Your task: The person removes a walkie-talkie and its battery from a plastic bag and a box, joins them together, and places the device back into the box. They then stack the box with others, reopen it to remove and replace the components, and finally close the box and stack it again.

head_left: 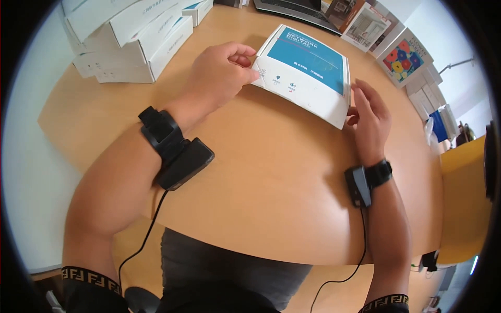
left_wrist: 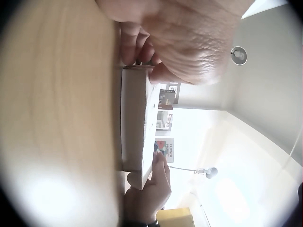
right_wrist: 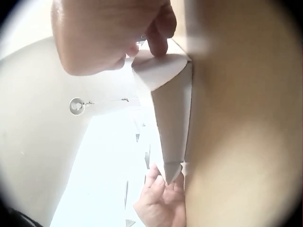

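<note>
A flat white cardboard box (head_left: 308,62) with a blue printed panel on its lid lies on the desk in front of me. My left hand (head_left: 222,73) grips its left end, thumb on the top near the front corner and fingers curled at the side. At the opposite end, my right hand (head_left: 371,117) holds the box between thumb and fingers. In the right wrist view, a finger presses on a rounded white end flap (right_wrist: 161,71) that sticks out from the box. The plain front wall (left_wrist: 133,118) faces the left wrist camera.
White boxes (head_left: 141,47) are stacked at the back left of the wooden desk (head_left: 250,172). A laptop (head_left: 297,13) stands at the far edge. Picture cards, one with flowers (head_left: 402,57), line the back right. Cables (head_left: 148,229) hang from both wrist cameras.
</note>
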`<action>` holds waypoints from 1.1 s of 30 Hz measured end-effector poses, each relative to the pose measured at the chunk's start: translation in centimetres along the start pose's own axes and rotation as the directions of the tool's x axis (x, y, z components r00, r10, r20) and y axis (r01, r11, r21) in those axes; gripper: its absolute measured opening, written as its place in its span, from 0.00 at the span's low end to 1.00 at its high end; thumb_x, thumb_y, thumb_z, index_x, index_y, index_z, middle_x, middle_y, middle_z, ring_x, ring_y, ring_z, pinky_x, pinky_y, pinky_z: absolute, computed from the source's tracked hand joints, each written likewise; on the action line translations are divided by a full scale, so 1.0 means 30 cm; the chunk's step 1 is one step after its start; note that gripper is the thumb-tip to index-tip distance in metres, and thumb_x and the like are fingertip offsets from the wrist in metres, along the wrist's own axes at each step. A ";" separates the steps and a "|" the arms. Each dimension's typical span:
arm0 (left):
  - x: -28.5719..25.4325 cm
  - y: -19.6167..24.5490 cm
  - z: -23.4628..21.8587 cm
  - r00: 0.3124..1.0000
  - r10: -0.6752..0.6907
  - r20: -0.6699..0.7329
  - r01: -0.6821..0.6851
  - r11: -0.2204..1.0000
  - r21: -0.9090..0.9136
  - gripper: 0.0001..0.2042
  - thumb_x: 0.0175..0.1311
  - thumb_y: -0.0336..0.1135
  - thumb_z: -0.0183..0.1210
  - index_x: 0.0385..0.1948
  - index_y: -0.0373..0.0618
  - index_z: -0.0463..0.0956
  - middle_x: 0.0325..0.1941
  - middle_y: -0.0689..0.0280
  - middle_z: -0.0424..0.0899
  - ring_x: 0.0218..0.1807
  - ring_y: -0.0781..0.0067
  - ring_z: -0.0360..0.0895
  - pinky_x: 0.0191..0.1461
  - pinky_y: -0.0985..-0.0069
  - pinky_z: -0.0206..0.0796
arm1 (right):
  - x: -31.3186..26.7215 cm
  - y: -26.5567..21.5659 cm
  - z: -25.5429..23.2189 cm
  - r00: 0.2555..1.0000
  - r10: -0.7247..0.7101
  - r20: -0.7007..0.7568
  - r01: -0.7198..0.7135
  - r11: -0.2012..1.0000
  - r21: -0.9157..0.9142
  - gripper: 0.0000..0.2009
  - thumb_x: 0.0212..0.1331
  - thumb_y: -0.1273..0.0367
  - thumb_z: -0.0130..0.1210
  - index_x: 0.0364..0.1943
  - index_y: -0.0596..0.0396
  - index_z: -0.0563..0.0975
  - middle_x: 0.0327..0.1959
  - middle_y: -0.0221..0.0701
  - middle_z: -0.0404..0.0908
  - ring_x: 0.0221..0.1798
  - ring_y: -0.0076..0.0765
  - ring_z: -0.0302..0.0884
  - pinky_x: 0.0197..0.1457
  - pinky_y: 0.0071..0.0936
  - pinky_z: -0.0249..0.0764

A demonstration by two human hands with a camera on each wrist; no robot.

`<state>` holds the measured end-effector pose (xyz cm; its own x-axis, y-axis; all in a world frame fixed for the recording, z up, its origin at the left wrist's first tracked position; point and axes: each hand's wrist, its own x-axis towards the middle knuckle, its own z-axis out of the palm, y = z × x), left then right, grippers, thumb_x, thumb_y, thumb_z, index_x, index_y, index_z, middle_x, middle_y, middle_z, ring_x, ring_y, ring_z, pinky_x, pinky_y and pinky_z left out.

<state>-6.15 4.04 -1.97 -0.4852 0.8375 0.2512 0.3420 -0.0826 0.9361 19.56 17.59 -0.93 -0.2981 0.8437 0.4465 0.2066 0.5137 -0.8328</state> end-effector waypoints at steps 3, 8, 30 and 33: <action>0.009 -0.025 -0.009 0.999 0.010 0.039 -0.007 0.998 -0.066 0.20 0.61 0.25 0.60 0.57 0.31 0.77 0.50 0.59 0.84 0.52 0.72 0.79 0.59 0.76 0.69 | -0.085 -0.003 -0.056 0.995 0.078 0.060 -0.086 0.986 0.140 0.19 0.67 0.70 0.57 0.60 0.60 0.76 0.54 0.37 0.81 0.42 0.33 0.86 0.44 0.25 0.80; 0.001 -0.006 -0.026 0.992 -0.026 0.122 0.040 0.993 -0.112 0.23 0.62 0.25 0.57 0.61 0.28 0.73 0.57 0.55 0.83 0.58 0.69 0.79 0.65 0.75 0.66 | -0.127 -0.043 -0.061 0.979 0.069 0.190 -0.105 0.977 0.186 0.25 0.65 0.76 0.56 0.67 0.62 0.68 0.63 0.43 0.72 0.53 0.40 0.85 0.51 0.28 0.81; -0.008 0.021 -0.036 0.981 -0.109 0.158 0.144 0.963 -0.227 0.22 0.69 0.29 0.53 0.63 0.30 0.72 0.59 0.56 0.82 0.59 0.70 0.78 0.67 0.73 0.66 | -0.155 -0.050 -0.038 0.975 -0.040 0.217 -0.006 0.979 0.206 0.29 0.58 0.79 0.63 0.65 0.55 0.70 0.57 0.40 0.75 0.48 0.31 0.84 0.54 0.28 0.83; -0.004 0.006 -0.036 0.982 -0.069 0.174 0.106 0.971 -0.214 0.22 0.68 0.27 0.54 0.63 0.29 0.72 0.59 0.56 0.82 0.60 0.70 0.78 0.68 0.73 0.65 | -0.150 -0.039 -0.036 0.976 -0.031 0.216 -0.017 0.976 0.218 0.28 0.58 0.80 0.62 0.65 0.56 0.71 0.57 0.39 0.75 0.48 0.32 0.84 0.54 0.27 0.83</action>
<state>-6.90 3.35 -1.58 -0.3600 0.9226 0.1390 0.1083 -0.1066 0.9884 21.67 13.36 -1.62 -0.4983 0.7738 0.3910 0.0032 0.4527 -0.8917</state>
